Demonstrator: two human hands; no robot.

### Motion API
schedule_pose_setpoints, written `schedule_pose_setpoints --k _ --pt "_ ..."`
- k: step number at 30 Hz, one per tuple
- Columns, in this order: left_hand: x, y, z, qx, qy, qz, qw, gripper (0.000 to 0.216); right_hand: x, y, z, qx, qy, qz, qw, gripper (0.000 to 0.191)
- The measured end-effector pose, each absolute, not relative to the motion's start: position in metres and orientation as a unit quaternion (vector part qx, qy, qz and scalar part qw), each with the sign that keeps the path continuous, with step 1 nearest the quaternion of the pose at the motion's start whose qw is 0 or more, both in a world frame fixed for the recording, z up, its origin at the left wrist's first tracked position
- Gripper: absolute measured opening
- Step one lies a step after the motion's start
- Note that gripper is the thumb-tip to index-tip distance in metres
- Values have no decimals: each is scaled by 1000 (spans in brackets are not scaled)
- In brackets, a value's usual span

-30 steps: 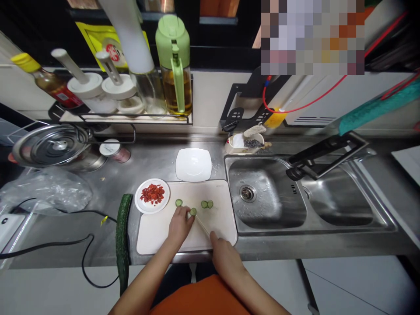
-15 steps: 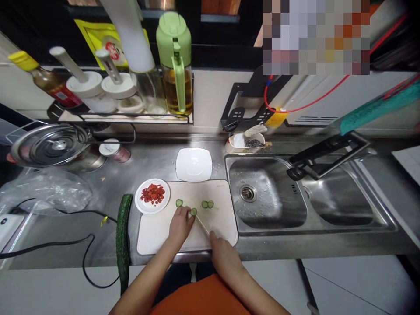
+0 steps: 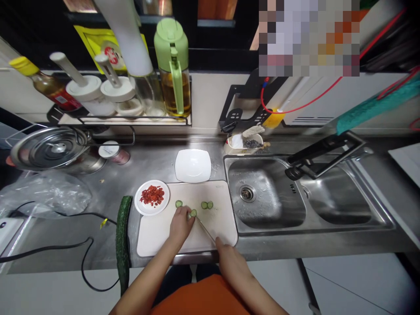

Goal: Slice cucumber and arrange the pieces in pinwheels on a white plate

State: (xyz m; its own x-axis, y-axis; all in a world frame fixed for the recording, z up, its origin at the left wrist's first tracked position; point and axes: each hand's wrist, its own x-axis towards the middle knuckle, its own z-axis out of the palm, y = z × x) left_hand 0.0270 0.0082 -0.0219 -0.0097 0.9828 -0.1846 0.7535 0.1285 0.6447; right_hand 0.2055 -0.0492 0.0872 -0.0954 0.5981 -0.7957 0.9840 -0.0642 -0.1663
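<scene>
My left hand (image 3: 181, 224) is closed around a short piece of cucumber (image 3: 193, 213), its cut face toward the right, on the white cutting board (image 3: 157, 240). In my right hand (image 3: 231, 258) is the handle of a knife (image 3: 206, 229). The thin blade points up and left, its tip beside the cucumber piece. Two cucumber slices (image 3: 207, 205) lie side by side on the board, and another small cucumber piece (image 3: 179, 204) sits behind my left hand. A white plate of chopped red pieces (image 3: 152, 195) rests over the board's back left corner.
A long whole cucumber (image 3: 123, 236) lies left of the board, overhanging the counter edge. Behind the board stands a white dish (image 3: 193, 165). The double sink (image 3: 269, 192) is at right. A black cable (image 3: 65, 242), plastic bag (image 3: 46, 192) and lidded pot (image 3: 54, 146) occupy the left.
My right hand has moved slightly right and down with the knife, drawing the blade back a little. My left hand stays on the cucumber piece. The view has shifted slightly.
</scene>
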Motion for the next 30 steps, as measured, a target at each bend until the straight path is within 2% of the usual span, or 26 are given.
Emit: schedule_pose_setpoints --k 3,8,13,19,24,30 --pt "28 11 -16 624 678 182 343 5 210 -52 88 625 631 -384 252 55" --pt "17 14 -6 594 689 187 369 14 209 -50 89 623 632 -384 253 52" --pt "-7 26 -3 568 736 206 305 12 208 -47 91 612 641 -379 266 56" --pt "-14 36 -7 622 739 127 223 13 210 -47 89 609 643 -380 268 58" --pt "-10 34 -9 643 734 121 182 22 211 -49 87 613 645 -376 260 56" --pt "22 47 -14 705 631 170 277 30 214 -50 86 612 651 -375 246 55"
